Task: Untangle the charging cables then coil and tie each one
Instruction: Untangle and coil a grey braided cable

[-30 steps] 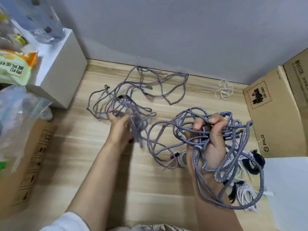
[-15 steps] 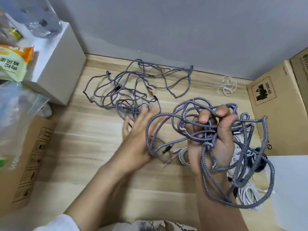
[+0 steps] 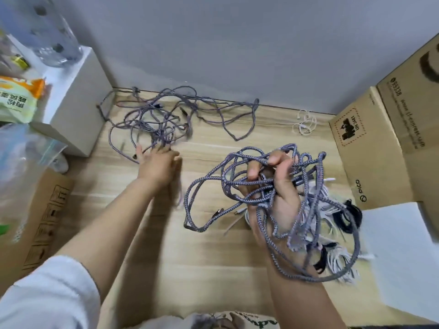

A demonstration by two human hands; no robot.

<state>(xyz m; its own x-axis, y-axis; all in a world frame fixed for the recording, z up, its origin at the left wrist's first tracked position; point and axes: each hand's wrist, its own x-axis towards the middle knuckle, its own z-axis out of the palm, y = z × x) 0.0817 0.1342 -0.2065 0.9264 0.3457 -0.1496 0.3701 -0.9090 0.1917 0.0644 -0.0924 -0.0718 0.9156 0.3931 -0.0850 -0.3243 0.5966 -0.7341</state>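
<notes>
Wooden floor (image 3: 142, 233): left hand (image 3: 158, 166), fingers spread, just dropped the thin cable tangle (image 3: 154, 122) far left; right hand (image 3: 273, 186) still clutches the braided cable bundle (image 3: 237, 186), so sorting's barely started.

A wooden floor (image 3: 147, 245) of light planks meets a plain grey wall (image 3: 237, 43) along the far edge. At far left a white box (image 3: 78, 110) stands against the wall; on its top rest a clear plastic bottle (image 3: 47, 36) and a yellow-green and orange snack packet (image 3: 16, 98) with printed characters. Below these sits a translucent plastic bag (image 3: 21, 160), partly blurred, above a brown cardboard box (image 3: 45, 217) bearing printed symbols. At right, a large cardboard carton (image 3: 370, 148) carries a square label and a logo. A white sheet (image 3: 401, 252) lies just beside its near edge.
</notes>
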